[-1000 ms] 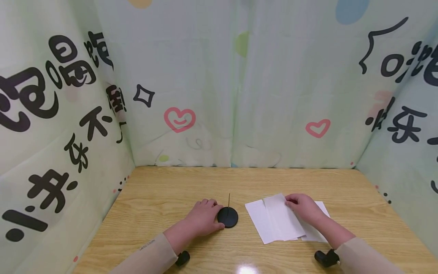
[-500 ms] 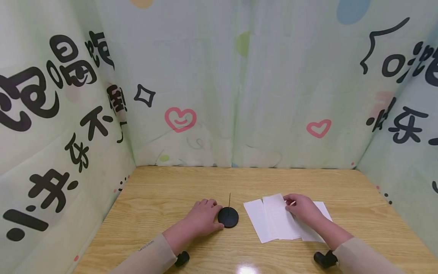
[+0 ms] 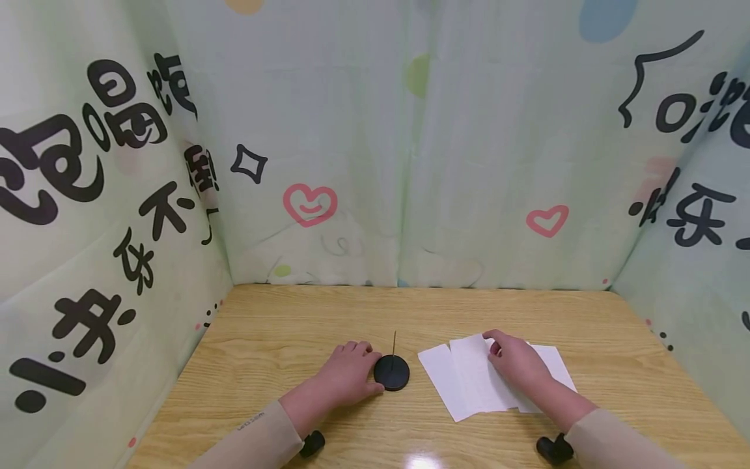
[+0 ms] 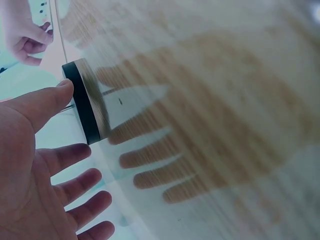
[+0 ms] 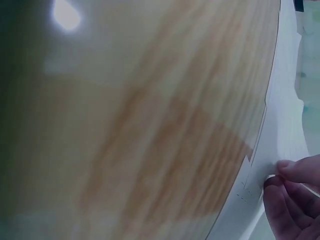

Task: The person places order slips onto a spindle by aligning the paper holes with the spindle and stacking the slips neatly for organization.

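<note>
A bill spike (image 3: 391, 379), with a round black base and a thin upright rod, stands on the table. My left hand (image 3: 348, 374) holds the base from its left side, thumb at the near edge and index finger at the far edge. In the left wrist view the thumb (image 4: 50, 102) lies against the black rim, and the other fingers stretch out beside it. To the right, several white paper sheets (image 3: 474, 378) lie overlapping and fanned. My right hand (image 3: 518, 361) pinches a sheet near its far right corner between thumb and forefinger, covering part of the sheets behind.
The wooden table (image 3: 293, 312) ends at a pale printed curtain (image 3: 363, 163) at the back, with curtain sides to the left and right. A black wrist camera mount (image 3: 313, 444) shows by the left sleeve, another (image 3: 553, 449) by the right. The tabletop reflects light near its front.
My right hand has shifted slightly at the paper's corner and the sheets have moved a little, the fan's right part showing more. The left hand stays at the bill spike.
</note>
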{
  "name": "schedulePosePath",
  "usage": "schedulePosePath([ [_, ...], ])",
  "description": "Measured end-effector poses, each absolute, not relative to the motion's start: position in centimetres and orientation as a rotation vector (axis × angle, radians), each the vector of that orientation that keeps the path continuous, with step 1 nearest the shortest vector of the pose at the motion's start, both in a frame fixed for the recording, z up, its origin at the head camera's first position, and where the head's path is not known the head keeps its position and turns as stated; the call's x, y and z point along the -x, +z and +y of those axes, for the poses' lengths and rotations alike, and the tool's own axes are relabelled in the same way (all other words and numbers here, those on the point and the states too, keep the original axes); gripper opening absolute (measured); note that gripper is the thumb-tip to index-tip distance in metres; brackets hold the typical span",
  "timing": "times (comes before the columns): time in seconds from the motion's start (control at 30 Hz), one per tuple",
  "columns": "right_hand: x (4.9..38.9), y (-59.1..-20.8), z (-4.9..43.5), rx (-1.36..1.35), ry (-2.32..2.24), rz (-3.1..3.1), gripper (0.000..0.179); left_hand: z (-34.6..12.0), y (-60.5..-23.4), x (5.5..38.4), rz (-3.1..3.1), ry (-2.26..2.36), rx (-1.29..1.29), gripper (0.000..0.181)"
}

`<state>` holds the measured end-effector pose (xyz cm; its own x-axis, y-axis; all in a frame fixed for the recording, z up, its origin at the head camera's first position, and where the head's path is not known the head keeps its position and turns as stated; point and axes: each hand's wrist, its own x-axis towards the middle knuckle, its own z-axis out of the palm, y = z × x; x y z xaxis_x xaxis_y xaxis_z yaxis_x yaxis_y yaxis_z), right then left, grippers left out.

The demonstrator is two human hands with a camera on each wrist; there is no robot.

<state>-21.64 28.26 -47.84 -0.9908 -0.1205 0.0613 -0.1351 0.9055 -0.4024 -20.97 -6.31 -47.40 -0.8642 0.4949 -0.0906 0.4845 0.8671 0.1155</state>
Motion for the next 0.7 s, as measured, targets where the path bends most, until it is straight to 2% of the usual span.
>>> schedulePosePath([
  [0.37, 21.4, -47.4, 28.1, -0.298, 0.544, -3.039, 0.039, -6.1, -47.4, 21.0, 2.917, 0.111, -0.772, 0.063],
  [0.57, 20.1, -45.8, 28.4, -0.618, 0.515, -3.049, 0.028, -6.2, -47.3, 20.9, 2.917, 0.123, -0.774, 0.062],
  [0.7, 18.7, -45.6, 28.8, -0.876, 0.366, -3.052, 0.039, -6.2, -47.3, 20.9, 2.920, 0.124, -0.776, 0.062],
])
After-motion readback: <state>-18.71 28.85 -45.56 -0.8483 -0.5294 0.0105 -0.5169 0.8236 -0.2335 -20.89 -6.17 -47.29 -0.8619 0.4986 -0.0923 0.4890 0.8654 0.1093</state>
